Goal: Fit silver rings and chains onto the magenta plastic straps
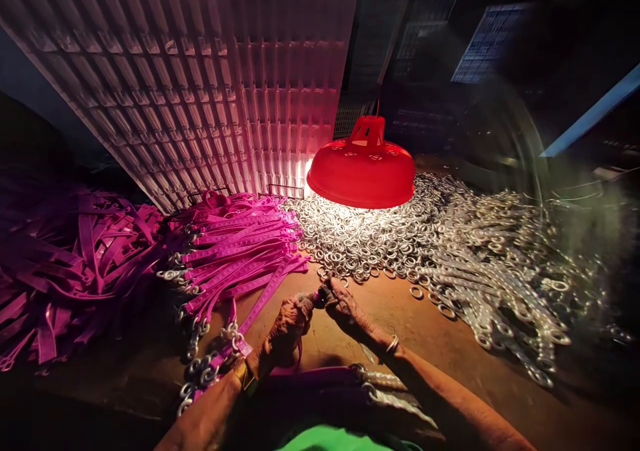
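My left hand (295,318) is closed, with a bit of magenta strap (317,298) showing at its fingertips and a thin length hanging below. Close against it, my right hand (345,308) is also closed in a pinch; what its fingers grip is mostly hidden. Both hands meet above the brown tabletop, just in front of a heap of loose metal rings (370,238). Left of the hands lies a stack of magenta straps (240,251) with metal rings and clasps at their ends. Nearest my body, more purple straps (315,381) join to pale metal chains (400,398).
A red lamp (363,171) hangs low over the rings. Metal chains with end rings (505,291) spread out on the right. A pile of loose purple straps (85,271) lies far left. Ribbed translucent panels (200,84) stand behind. A blurred round shape is at right.
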`<state>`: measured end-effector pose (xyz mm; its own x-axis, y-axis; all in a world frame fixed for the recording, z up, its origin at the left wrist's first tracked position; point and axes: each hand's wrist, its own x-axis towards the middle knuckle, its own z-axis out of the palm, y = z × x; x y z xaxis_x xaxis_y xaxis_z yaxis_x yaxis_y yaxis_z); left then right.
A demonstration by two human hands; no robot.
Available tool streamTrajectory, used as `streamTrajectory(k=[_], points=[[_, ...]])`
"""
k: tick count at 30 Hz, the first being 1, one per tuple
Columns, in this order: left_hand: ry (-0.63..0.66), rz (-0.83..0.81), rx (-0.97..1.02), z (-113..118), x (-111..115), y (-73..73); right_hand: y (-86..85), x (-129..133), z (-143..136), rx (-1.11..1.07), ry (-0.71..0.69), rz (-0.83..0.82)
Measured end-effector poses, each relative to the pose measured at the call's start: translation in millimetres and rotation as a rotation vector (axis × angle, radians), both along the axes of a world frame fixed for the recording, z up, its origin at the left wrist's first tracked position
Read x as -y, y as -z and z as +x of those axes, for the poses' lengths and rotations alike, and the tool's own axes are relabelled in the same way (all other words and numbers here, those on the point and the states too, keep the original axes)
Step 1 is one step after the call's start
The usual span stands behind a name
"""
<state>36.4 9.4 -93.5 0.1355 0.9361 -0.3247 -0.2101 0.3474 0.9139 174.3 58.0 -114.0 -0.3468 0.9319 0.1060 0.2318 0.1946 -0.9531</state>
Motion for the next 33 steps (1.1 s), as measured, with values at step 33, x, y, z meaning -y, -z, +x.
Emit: streamTrajectory(k=[33], points=[[0.398,-0.167,0.151,5,83,-29.8,-39.4,133,48,0.139,-0.254,-0.295]])
